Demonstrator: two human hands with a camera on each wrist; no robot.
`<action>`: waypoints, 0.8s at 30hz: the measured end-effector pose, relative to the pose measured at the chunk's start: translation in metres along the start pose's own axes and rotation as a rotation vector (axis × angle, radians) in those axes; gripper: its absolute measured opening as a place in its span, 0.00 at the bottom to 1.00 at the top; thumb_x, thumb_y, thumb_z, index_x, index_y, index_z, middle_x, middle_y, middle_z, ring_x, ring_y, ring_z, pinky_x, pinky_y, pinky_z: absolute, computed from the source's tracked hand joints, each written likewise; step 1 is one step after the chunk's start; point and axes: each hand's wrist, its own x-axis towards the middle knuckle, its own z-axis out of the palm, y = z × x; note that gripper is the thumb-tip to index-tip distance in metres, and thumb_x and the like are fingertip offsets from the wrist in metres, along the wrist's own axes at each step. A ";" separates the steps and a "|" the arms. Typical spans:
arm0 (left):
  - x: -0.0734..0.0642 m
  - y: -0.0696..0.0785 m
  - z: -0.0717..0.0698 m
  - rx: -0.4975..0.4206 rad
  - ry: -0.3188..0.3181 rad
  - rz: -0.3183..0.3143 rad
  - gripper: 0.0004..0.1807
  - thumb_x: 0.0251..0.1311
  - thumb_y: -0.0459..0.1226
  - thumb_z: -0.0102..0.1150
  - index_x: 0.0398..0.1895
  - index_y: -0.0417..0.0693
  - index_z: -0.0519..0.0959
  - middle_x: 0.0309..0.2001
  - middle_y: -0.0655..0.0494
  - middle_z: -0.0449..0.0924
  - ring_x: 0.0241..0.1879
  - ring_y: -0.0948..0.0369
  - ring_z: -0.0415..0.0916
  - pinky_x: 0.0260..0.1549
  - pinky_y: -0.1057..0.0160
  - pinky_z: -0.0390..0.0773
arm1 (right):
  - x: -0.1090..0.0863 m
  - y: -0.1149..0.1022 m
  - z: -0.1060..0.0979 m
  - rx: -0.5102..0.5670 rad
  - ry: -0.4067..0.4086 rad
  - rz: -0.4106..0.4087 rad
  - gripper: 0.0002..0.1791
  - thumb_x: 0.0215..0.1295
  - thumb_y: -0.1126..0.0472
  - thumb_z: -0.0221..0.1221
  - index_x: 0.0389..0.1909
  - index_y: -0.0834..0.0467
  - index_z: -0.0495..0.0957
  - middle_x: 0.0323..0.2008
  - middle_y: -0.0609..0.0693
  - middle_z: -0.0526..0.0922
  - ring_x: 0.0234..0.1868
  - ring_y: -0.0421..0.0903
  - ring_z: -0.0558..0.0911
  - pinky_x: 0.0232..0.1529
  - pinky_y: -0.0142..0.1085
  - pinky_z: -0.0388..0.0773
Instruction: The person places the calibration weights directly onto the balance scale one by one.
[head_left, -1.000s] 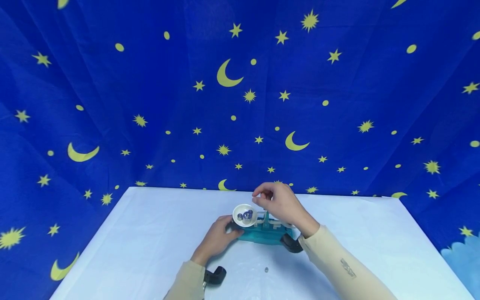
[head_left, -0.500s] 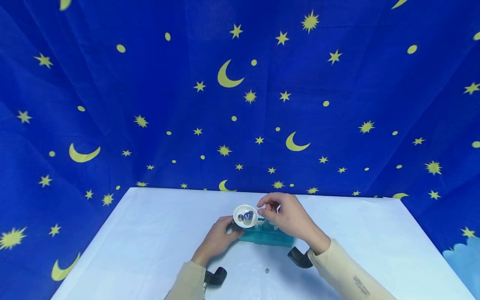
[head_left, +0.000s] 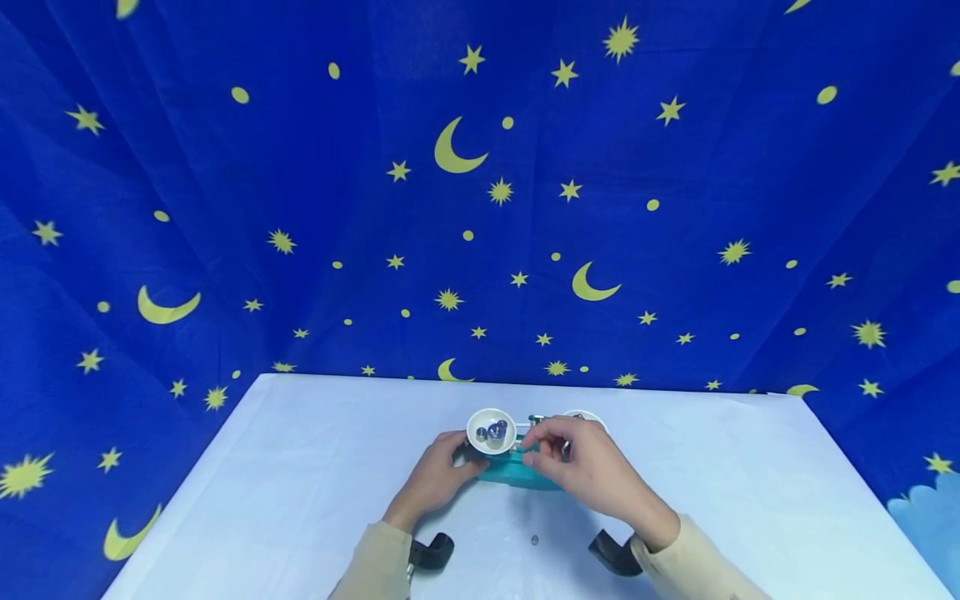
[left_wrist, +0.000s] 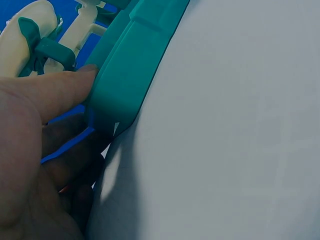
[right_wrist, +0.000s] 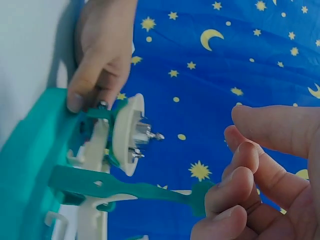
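A teal balance scale (head_left: 517,473) with white pans stands on the table. My left hand (head_left: 435,477) grips the left end of its base, thumb (left_wrist: 75,87) on the near side in the left wrist view. The left pan (head_left: 491,416) holds several shiny metal weights (right_wrist: 142,134), which the right wrist view shows from the side. Loosely curled, my right hand (head_left: 588,462) hovers before the scale's right half, partly hiding the beam and the right pan (head_left: 587,415). Nothing shows between its thumb and forefinger in the right wrist view.
One small metal weight (head_left: 535,540) lies on the white tabletop (head_left: 300,483), on the near side of the scale. Black curved wrist mounts (head_left: 435,552) jut inward below both hands. A blue curtain (head_left: 360,208) with yellow moons and stars hangs behind the table.
My right hand has come down and to the right from above the middle of the scale, so the right pan's rim now shows. The left hand and the weights have stayed put.
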 end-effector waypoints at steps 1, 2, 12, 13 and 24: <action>0.000 0.000 0.000 -0.002 0.000 0.000 0.28 0.64 0.45 0.66 0.65 0.45 0.76 0.63 0.46 0.76 0.68 0.45 0.66 0.70 0.38 0.62 | -0.002 0.001 0.001 0.001 -0.001 0.002 0.03 0.64 0.62 0.67 0.37 0.52 0.85 0.25 0.39 0.75 0.26 0.38 0.74 0.25 0.31 0.75; 0.000 0.000 0.000 -0.002 0.002 0.002 0.28 0.63 0.45 0.66 0.65 0.45 0.76 0.63 0.46 0.76 0.68 0.45 0.66 0.70 0.38 0.62 | -0.004 0.002 0.002 -0.001 -0.003 0.004 0.04 0.63 0.62 0.67 0.37 0.51 0.85 0.25 0.39 0.75 0.26 0.37 0.74 0.25 0.31 0.75; 0.002 -0.004 0.001 0.015 0.011 0.052 0.27 0.61 0.44 0.67 0.62 0.44 0.78 0.60 0.46 0.79 0.66 0.44 0.69 0.69 0.39 0.63 | -0.019 0.012 0.010 0.001 -0.008 0.004 0.03 0.63 0.60 0.68 0.36 0.50 0.84 0.24 0.37 0.74 0.25 0.35 0.72 0.24 0.30 0.75; 0.002 -0.004 0.001 0.019 0.012 0.058 0.27 0.61 0.44 0.67 0.62 0.43 0.78 0.60 0.46 0.79 0.66 0.44 0.69 0.69 0.38 0.64 | -0.021 0.013 0.011 0.001 -0.008 0.001 0.04 0.63 0.60 0.68 0.36 0.50 0.84 0.24 0.37 0.74 0.25 0.35 0.72 0.24 0.30 0.75; 0.002 -0.002 0.000 0.003 0.003 0.032 0.27 0.62 0.43 0.66 0.63 0.44 0.77 0.62 0.46 0.78 0.67 0.43 0.67 0.69 0.37 0.62 | -0.031 0.024 0.018 0.044 -0.023 0.012 0.03 0.63 0.60 0.68 0.35 0.48 0.84 0.25 0.37 0.76 0.26 0.33 0.72 0.24 0.30 0.75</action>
